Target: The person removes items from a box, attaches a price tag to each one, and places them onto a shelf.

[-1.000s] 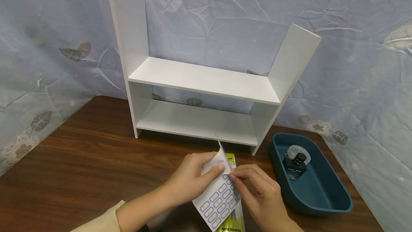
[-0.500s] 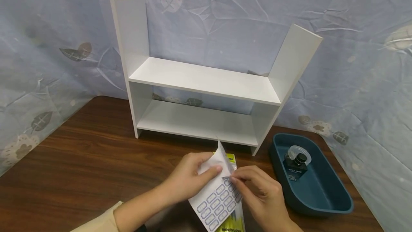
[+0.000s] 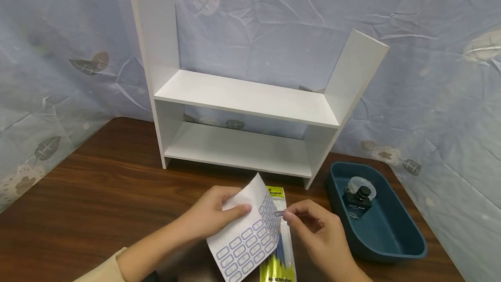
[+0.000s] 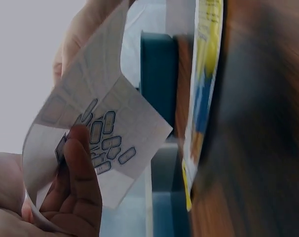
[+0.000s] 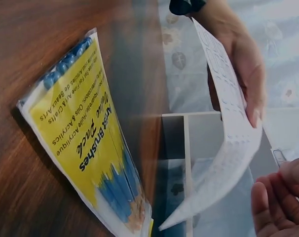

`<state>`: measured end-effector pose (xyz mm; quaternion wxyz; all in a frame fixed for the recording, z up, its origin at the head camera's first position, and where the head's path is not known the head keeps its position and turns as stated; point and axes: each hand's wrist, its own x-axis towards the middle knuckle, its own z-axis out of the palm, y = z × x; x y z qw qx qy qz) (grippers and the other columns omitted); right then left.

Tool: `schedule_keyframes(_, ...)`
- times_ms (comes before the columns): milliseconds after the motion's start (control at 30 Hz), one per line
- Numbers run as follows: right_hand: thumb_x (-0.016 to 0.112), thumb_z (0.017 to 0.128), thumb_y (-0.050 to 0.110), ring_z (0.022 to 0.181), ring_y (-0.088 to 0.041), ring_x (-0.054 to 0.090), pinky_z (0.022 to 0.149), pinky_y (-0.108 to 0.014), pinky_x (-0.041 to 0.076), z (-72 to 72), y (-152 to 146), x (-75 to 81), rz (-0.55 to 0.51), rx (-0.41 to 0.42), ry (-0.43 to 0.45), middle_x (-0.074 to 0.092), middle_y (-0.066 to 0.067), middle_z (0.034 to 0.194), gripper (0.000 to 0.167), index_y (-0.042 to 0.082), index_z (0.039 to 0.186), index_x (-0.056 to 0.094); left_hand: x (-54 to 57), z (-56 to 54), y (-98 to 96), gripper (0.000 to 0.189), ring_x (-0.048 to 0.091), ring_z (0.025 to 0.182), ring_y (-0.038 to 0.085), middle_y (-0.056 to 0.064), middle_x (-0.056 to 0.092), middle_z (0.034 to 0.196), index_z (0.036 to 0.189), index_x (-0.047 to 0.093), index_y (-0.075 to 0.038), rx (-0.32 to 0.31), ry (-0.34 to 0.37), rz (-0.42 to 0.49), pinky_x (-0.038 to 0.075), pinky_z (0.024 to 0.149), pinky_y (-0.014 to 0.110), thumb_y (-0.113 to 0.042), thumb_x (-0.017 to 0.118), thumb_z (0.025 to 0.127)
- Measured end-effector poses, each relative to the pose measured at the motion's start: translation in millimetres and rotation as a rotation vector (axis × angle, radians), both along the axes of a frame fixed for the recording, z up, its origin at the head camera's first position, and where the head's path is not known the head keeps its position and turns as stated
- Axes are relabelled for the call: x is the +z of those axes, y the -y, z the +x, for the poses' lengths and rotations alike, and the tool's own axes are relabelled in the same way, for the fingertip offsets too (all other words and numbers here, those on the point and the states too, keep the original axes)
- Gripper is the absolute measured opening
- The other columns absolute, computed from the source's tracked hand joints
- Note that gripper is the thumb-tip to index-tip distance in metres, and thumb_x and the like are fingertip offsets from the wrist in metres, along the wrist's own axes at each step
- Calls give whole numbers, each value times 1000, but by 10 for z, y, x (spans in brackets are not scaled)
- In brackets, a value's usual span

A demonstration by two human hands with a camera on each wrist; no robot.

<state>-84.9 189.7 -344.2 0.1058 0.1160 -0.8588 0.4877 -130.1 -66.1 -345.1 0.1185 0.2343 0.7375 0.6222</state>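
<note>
My left hand (image 3: 217, 214) grips a white sheet of labels (image 3: 244, 240) with thumb on its face and fingers behind. Rows of blue-bordered labels cover much of the sheet, which bends along its right side. Several labels also show on its other side (image 4: 107, 138) in the left wrist view. My right hand (image 3: 322, 234) pinches one small label (image 3: 279, 213) between thumb and index finger. In the right wrist view that label (image 5: 279, 156) stands out from the fingertips, apart from the sheet. Beneath the sheet lies a pack of artist brushes (image 3: 278, 269), partly hidden in the head view.
A white two-tier shelf (image 3: 246, 97) stands at the back of the brown wooden table (image 3: 98, 195). To the right sits a teal tray (image 3: 391, 229) with a black bottle (image 3: 357, 203) and a clear round lid (image 3: 368, 182) in it. Patterned cloth hangs behind.
My left hand has moved left with the sheet and turned it, uncovering more of the brush pack. The label in my right fingers now extends past the sheet's right edge.
</note>
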Motion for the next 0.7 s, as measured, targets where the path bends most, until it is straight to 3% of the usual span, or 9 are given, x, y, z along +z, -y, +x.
schedule_keyframes(367, 76, 96, 27, 86, -21, 69, 79, -25, 62, -92, -94, 18, -133, -59, 347, 75, -11, 101, 20, 8, 101, 76, -115, -105, 367, 37, 75, 65, 18, 14, 78, 89, 129, 65, 8, 53, 165, -39, 64, 58, 36, -17, 66, 101)
schedule_keyframes(700, 76, 96, 27, 90, -22, 70, 83, -28, 65, -152, -178, -39, -212, -66, 487, 73, -11, 105, 31, 0, 112, 72, -223, -162, 581, 39, 73, 67, 16, 6, 76, 84, 130, 63, 8, 158, 232, -83, 63, 60, 36, -22, 58, 106)
